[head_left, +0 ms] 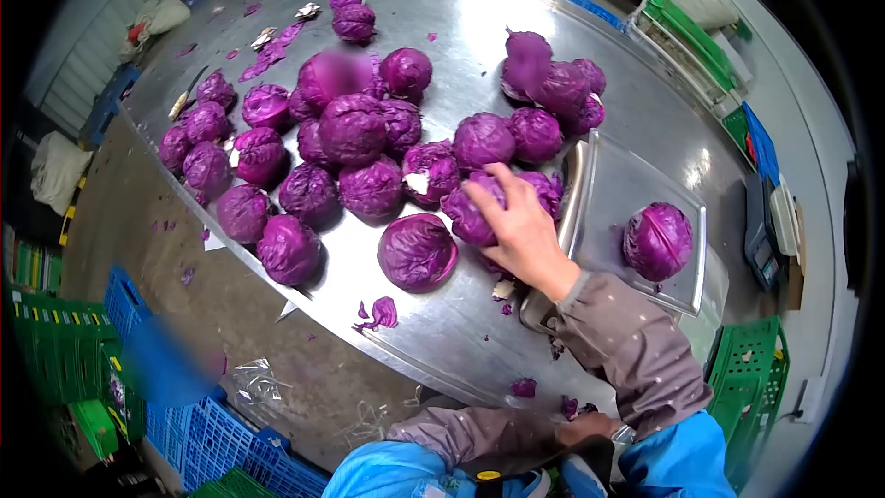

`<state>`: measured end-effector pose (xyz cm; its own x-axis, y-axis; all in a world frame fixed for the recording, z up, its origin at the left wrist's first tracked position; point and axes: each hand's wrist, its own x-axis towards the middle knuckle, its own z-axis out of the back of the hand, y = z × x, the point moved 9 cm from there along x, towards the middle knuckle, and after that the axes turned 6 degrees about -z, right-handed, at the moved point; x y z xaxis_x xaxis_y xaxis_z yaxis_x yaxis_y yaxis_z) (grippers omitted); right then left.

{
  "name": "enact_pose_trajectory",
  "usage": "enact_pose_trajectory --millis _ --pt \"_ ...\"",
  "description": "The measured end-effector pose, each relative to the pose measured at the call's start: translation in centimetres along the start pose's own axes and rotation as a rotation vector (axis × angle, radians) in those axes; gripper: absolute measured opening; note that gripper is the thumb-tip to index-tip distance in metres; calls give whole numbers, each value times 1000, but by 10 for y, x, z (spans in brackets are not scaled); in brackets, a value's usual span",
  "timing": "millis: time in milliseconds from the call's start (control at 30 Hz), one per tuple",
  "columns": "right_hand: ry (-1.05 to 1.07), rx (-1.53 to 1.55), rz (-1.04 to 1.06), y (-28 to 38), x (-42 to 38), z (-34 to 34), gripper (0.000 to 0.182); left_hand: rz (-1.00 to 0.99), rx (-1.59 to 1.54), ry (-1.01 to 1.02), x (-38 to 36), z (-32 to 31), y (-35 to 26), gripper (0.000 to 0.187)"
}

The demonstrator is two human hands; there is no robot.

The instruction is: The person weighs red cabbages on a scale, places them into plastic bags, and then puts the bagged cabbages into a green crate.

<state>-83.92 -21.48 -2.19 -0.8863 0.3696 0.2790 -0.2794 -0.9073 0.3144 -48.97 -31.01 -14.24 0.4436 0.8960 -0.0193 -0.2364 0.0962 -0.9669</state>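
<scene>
My right hand (524,229) reaches over the steel table with its fingers curved around a red cabbage (470,212); its thumb side is partly hidden. Close to my body is my left hand (588,428), its fingers hard to make out near some purple leaf scraps (569,406). A single red cabbage (417,252) lies to the left of my right hand. To the right, another red cabbage (657,241) sits on a rectangular metal tray (690,290). Several more are heaped farther left, among them a large one (353,129).
The steel table (479,332) carries loose leaf scraps (379,313) and a further cluster of red cabbages (558,83) at the back. Blue crates (207,438) and green crates (55,341) stand at the lower left. A green crate (751,369) is at the right.
</scene>
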Motion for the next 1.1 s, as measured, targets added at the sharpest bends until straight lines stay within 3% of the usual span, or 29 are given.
enact_pose_trajectory --millis 33,67,133,167,200,233,267,333,400,467,500,533,567,600,633,667,733,800,867,933,1100 --pt "-54 186 -93 -5 -7 20 76 29 137 8 -1 -4 -1 21" --pt "-117 370 -187 -14 -17 35 81 -93 139 163 2 -9 -8 22" --pt "57 1024 -546 -36 -52 34 77 113 91 297 1 -14 1 29" --pt "66 1311 -670 -38 -77 36 75 -211 -130 -214 -3 17 -13 28" --pt "55 1603 -782 -36 -107 37 74 -465 -140 -209 -9 7 -19 30" --pt "9 1828 -792 -33 -140 36 75 -669 -301 -354 -22 3 -14 31" --pt "18 1939 -810 -25 -171 40 81 -568 -355 -204 -20 3 -9 31" --pt "117 1910 -951 -9 -235 58 91 -311 -491 11 -18 0 13 31" --pt "105 1931 -968 0 -295 67 94 -140 -634 102 -14 -4 26 30" --pt "71 1917 -758 1 -344 72 95 2 -746 142 -6 -12 23 30" --pt "-59 1917 -894 -2 -377 77 92 46 -758 148 -1 -20 18 30" --pt "-104 1923 -888 -1 -406 81 92 17 -626 130 6 -19 7 30" --pt "-164 1959 -947 -6 -436 78 90 -204 1 61 13 1 -31 26" --pt "-220 1995 -1003 -8 -459 74 89 -129 -128 6 12 -1 -30 25" --pt "-339 2031 -953 -9 -462 94 85 -100 -9 -33 13 -6 -22 28" --pt "-337 1838 -1104 -8 -476 112 84 -69 109 -74 15 -5 -24 32" --pt "-497 1900 -1120 -23 -505 113 80 -20 150 -60 19 -3 -39 39" --pt "-519 1877 -1078 -31 -512 125 78 -51 237 -102 24 0 -60 38" --pt "-333 1448 -923 -39 -509 129 77 -101 343 -107 28 -7 -71 35" --pt "-373 1448 -922 -41 -516 129 79 -159 512 -166 30 -7 -83 31" --pt "-1098 1708 -892 -54 -550 126 75 -100 723 -126 36 -13 -82 37"
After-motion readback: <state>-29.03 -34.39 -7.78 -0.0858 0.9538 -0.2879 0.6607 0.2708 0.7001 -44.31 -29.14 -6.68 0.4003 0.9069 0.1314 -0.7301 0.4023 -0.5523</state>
